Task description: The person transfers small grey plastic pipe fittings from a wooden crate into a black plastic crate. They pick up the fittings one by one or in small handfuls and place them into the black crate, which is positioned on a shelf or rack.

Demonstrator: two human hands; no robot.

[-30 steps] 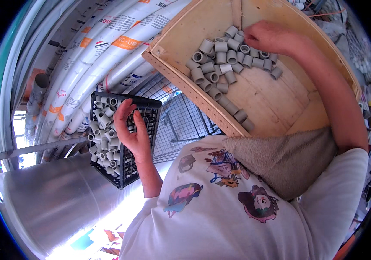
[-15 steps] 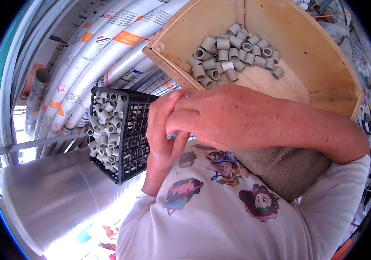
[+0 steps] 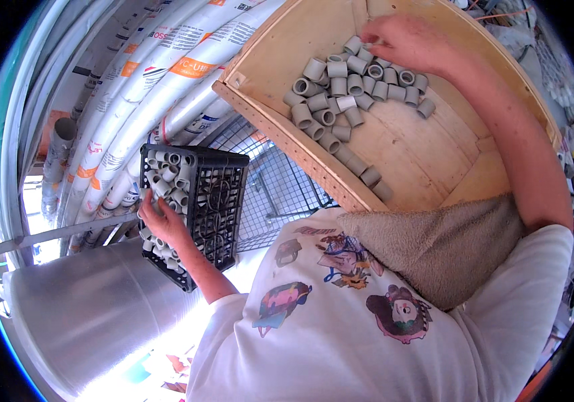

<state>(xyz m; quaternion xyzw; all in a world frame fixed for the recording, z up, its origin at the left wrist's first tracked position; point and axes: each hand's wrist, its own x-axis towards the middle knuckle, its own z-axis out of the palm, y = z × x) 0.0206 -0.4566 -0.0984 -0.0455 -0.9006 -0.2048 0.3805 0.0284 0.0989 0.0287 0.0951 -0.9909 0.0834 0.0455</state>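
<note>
My left hand [image 3: 162,222] is down among the small grey pipe couplings [image 3: 165,174] in a black plastic crate [image 3: 216,201]. Its thumb and index finger are apart over the couplings, and its other fingertips are partly hidden. Inside the wooden box [image 3: 428,151], my right hand [image 3: 401,41] hovers at the far edge of a pile of larger grey pipe couplings [image 3: 355,84]. The right thumb stands apart from the fingers, with nothing visible held between them. Several couplings lie in a row along the box's near left wall.
White plastic pipes [image 3: 146,100] lean at the far left behind the crate. A large roll of clear film [image 3: 92,308] lies below it. Between crate and box is a wire mesh rack [image 3: 267,181]. A brown towel [image 3: 448,244] hangs over the box's near edge.
My hands were together in front of my chest and have parted. The left has gone into the black crate, the right out to the far side of the coupling pile.
</note>
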